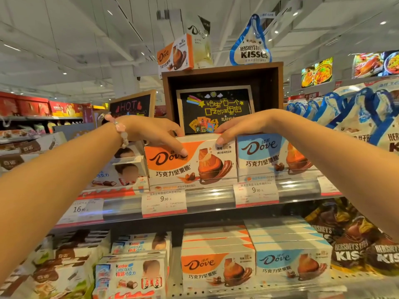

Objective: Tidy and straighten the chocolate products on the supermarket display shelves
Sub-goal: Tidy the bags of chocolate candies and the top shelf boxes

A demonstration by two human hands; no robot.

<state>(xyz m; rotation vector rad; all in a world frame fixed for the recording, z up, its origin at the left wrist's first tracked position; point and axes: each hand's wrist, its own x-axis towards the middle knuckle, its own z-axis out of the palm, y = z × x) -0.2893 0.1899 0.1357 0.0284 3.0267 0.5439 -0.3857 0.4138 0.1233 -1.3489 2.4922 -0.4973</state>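
Left hand: lay over the top left edge of the orange Dove box, thumb down on its front face, fingers curled over the top toward the back; a bead bracelet sat on the wrist.
Right hand: rested on the top right corner of the same box, thumb bent onto its front, fingers reaching over the top.
Orange Dove box: stood upright at the front of the upper shelf, gripped between both hands.
Blue Dove box: stood just right of the orange one, under the right forearm, touching it.
Kinder boxes: were left of the orange box, below the left wrist, tilted.
Price tags: hung on the shelf rail below the hands.
Lower shelf: held more Dove boxes, well below the hands.
Chalkboard sign: stood behind the hands.
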